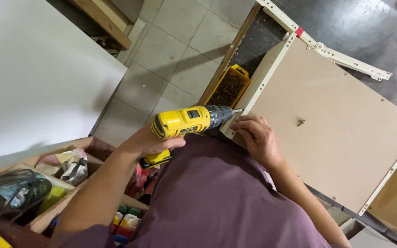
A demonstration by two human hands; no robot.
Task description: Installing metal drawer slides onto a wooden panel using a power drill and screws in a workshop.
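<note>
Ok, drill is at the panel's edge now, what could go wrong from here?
The right hand rests on the panel right beside the drill tip, so a slipping bit might catch the fingers. The bit meets the panel at its corner edge, where board may split. The tray of screws sits close by and could get knocked.

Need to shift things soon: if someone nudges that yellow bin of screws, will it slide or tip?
The bin looks nearly full, so probably heavy for its size. Low and wide, it would likely slide, not tip. The screws look loose and could spill if jolted.
</note>
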